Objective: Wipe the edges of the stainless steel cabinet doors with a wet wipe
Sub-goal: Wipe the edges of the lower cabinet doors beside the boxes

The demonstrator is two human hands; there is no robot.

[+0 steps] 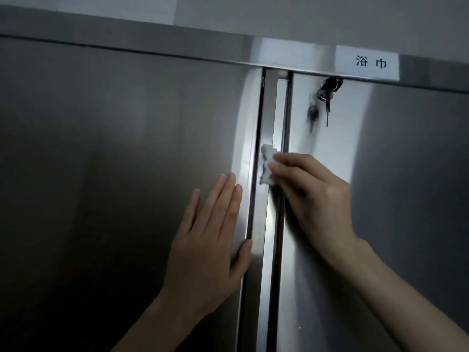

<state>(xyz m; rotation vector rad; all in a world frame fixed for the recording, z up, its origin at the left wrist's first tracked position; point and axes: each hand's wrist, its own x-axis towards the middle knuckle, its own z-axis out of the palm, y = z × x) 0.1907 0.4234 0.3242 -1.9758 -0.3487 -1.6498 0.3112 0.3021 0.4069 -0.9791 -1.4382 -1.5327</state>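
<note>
Head view: the left hand [208, 240] lies flat, fingers straight, on the left door [101, 174]. The right hand [312, 196], the nearer one, grips the bunched wipe [266, 163] against the door edge [269, 110], which runs vertically above and below it.

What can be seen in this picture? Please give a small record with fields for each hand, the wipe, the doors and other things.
left hand: flat, fingers straight, pressing on the left door near its right edge
right hand: holds the wet wipe at its fingertips
wet wipe: white, crumpled, against the vertical steel strip between the doors
right door: keys hang near its top left corner
label: white, with printed characters, on the frame above the right door
</note>
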